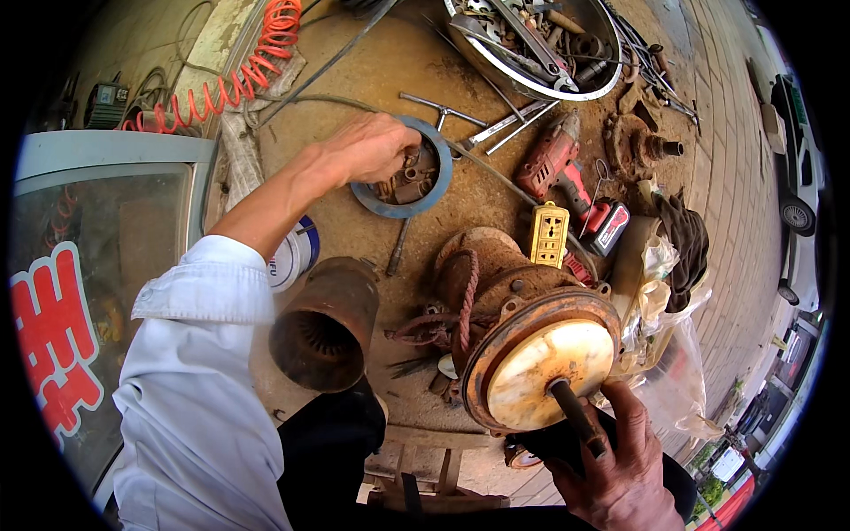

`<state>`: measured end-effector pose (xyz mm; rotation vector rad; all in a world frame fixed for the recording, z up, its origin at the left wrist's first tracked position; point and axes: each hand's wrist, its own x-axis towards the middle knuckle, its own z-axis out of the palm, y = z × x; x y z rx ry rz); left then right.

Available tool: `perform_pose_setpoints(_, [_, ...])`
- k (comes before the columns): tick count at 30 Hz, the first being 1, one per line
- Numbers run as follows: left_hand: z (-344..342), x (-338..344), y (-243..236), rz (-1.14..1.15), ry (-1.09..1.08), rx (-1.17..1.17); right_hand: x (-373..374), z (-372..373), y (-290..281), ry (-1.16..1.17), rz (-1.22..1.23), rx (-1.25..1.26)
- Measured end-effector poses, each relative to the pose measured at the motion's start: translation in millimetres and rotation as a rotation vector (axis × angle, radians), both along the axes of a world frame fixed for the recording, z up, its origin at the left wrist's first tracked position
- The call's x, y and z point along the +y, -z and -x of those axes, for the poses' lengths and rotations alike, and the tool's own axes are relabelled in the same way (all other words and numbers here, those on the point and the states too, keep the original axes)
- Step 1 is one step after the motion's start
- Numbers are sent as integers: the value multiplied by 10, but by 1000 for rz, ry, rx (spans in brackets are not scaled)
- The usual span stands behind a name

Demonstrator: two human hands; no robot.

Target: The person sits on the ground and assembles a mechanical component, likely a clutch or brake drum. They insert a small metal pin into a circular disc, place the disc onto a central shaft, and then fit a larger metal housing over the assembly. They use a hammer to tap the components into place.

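My left hand (pixel 379 149) reaches over a round blue-rimmed dish (pixel 441 181) of small rusty metal fittings (pixel 409 188). Its fingers are closed and bent down among the fittings; what they pinch is hidden. A rusty electric motor (pixel 496 257) lies nearer me, its pale round end plate (pixel 553 363) facing me. From that plate sticks out a dark shaft (pixel 577 416). My right hand (pixel 624 473) curls loosely about the shaft's end, thumb on one side and fingers on the other. Left of the motor stands a rusty hollow cylinder (pixel 328 323).
A red cordless impact wrench (pixel 549 159) and a yellow socket strip (pixel 549 234) lie beyond the motor. At the back, a metal basin (pixel 611 75) holds wrenches and parts. T-handle wrenches (pixel 443 111), a white tub (pixel 297 252), a red coiled hose (pixel 274 44) and a glass-fronted cabinet (pixel 115 146) surround the area.
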<state>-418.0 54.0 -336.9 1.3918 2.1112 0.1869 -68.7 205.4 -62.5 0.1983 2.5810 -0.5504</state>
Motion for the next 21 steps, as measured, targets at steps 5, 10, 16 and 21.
perform_pose_setpoints(5, [-191, -76, 107, -53, 165, -54, 0, -5, -9, 0, 4, -6])
perform_pose_setpoints(10, [-39, -122, 100, -31, 31, 6, 9, 7, -7, -1, 1, -11])
perform_pose_setpoints(16, [-161, -89, 155, -133, 167, -1, 14, 24, -12, -15, 6, -13])
perform_pose_setpoints(21, [-162, -37, -31, 77, 83, 20, 16, 34, -12, -25, 5, -15])
